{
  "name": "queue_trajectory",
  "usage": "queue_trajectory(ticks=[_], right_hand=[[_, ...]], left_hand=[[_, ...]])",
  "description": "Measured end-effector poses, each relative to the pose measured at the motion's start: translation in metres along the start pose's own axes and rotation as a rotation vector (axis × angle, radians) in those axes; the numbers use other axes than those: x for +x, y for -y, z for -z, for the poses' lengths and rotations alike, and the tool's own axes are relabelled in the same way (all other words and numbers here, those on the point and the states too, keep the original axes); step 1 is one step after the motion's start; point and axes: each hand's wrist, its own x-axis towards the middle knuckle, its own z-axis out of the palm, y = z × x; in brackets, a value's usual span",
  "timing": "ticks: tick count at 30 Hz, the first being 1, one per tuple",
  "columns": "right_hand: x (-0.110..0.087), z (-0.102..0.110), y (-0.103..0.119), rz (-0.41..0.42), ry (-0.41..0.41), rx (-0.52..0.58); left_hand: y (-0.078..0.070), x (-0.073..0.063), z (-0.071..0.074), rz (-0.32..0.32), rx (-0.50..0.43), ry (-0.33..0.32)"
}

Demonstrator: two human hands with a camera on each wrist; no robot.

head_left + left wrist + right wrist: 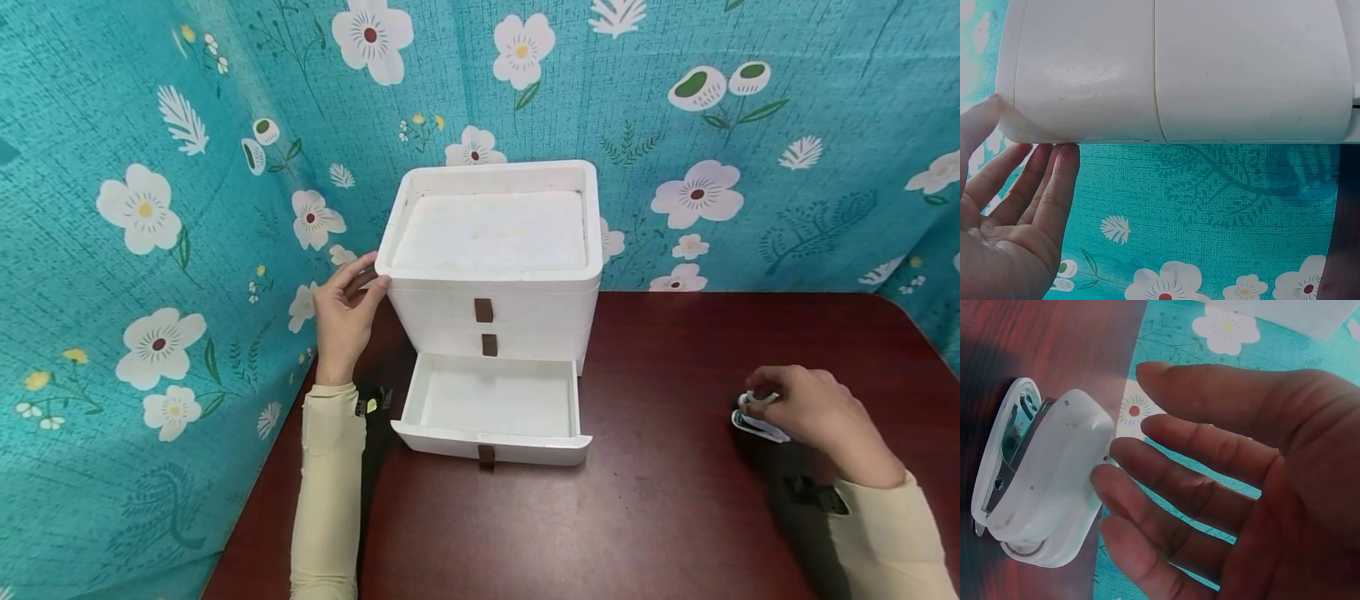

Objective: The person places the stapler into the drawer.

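A white drawer unit (495,321) with brown pull tabs stands on the table, its bottom drawer (491,450) pulled out. My left hand (347,312) touches the unit's upper left corner. In the left wrist view, that hand's fairly straight fingers (1057,194) rest against the side wall, with the thumb at the top edge. Over to the right, a white stapler (1060,469) lies on the table, its metal part showing along one side. My right hand (817,412) is right beside it, fingers spread and loosely bent, the fingertips close to the stapler's body.
The dark red-brown table (660,500) stretches in front and to the right of the unit. A turquoise flowered cloth (795,208) hangs behind and along the left side. A shallow tray top (495,233) with a raised rim crowns the unit.
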Motion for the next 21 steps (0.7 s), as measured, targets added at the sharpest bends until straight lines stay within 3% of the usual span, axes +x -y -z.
queue_trajectory(ticks=[21], right_hand=[[0.0005, -0.0098, -0.0038, -0.05, 0.018, -0.057]], left_hand=[[0.0018, 0.0008, 0.0001, 0.006, 0.002, 0.001]])
